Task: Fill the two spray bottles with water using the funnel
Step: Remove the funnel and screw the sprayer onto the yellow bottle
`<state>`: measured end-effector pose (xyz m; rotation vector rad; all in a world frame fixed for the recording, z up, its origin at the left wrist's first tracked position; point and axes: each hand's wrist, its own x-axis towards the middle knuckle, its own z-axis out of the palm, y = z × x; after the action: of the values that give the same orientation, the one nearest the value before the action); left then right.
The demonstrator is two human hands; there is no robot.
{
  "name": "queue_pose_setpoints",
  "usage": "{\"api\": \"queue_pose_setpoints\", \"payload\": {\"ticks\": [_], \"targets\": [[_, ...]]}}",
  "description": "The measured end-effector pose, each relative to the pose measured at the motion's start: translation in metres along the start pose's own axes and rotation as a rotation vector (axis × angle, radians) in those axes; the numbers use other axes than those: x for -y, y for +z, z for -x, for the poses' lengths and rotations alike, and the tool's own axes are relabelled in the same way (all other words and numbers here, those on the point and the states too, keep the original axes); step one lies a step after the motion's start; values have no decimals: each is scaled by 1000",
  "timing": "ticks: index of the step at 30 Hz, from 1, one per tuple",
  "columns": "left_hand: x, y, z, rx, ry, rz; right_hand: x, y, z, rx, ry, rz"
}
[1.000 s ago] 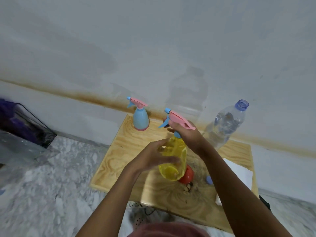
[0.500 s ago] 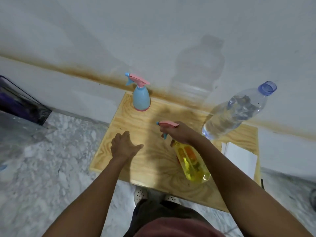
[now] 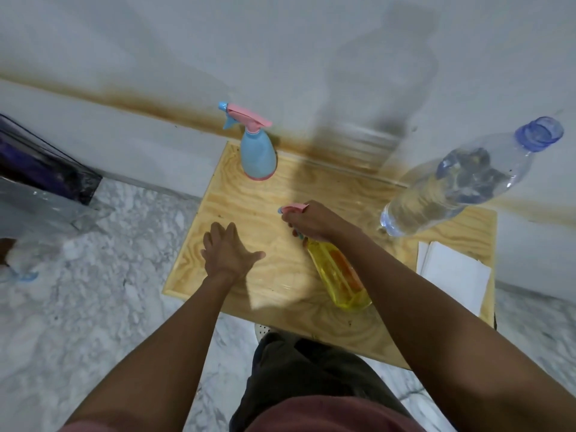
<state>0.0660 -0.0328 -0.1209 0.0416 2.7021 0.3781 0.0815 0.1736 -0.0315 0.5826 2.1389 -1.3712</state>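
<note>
We look down from head height at a small wooden table (image 3: 237,213) pushed against a pale wall (image 3: 280,42) with a rusty brown stain along its base. Our right hand (image 3: 314,222) is closed around the pink spray head (image 3: 293,209) of a yellow spray bottle (image 3: 339,279), which stands on the table near its front edge, its body showing below our wrist. An orange shape shows through the yellow plastic; we cannot tell what it is. Our left hand (image 3: 226,252) is open and empty, fingers loosely spread, palm down over the bare wood to the left of the yellow bottle; we cannot tell whether it touches the table.

At the back left corner of the table, near the wall, stands a blue spray bottle (image 3: 258,157) with a pink and blue spray head, upright and well apart from both hands. At the right stands a large clear water bottle (image 3: 452,188), uncapped, with a blue neck ring, holding water. A white sheet of paper (image 3: 455,275) lies on the table's right side, in front of the water bottle. The floor (image 3: 93,275) is grey-white marble.
</note>
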Motion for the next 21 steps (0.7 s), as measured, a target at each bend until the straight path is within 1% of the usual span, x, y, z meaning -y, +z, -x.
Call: {"api": "queue_pose_setpoints", "payload": {"ticks": [6, 16, 21], "targets": [[-2, -1, 0, -15, -14, 15, -2, -1, -4, 7, 3, -45], [-4, -1, 1, -13, -34, 11, -1, -3, -6, -33, -2, 42], [-4, -3, 4, -9, -32, 47, 5, -7, 4, -57, -39, 81]]}}
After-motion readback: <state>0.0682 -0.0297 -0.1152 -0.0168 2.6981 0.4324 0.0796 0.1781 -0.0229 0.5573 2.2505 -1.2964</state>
